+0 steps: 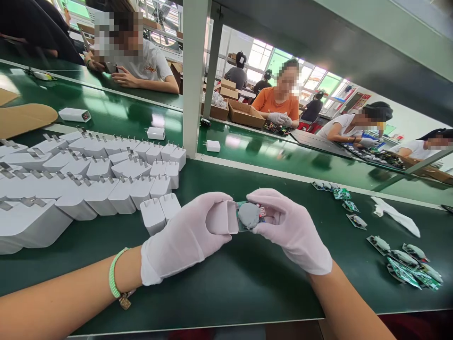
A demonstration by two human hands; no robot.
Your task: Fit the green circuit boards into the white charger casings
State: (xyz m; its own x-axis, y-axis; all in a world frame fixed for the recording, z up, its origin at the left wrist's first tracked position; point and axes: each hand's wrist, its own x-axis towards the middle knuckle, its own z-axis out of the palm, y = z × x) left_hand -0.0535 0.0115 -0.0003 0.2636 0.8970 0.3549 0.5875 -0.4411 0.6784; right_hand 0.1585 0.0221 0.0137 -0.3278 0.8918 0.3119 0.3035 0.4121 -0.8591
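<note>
Over a green bench (255, 293), a boxy shell (223, 218) is being clasped by the left hand (189, 231), a lumpy board (248, 216) by the right hand (296, 231)

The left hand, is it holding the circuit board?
No, the left hand holds a white case; the right hand holds the circuit board.

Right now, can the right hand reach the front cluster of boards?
Probably yes: only green bench seems to lie between the right hand and the front cluster of boards, but it holds another board at the white case.
</note>
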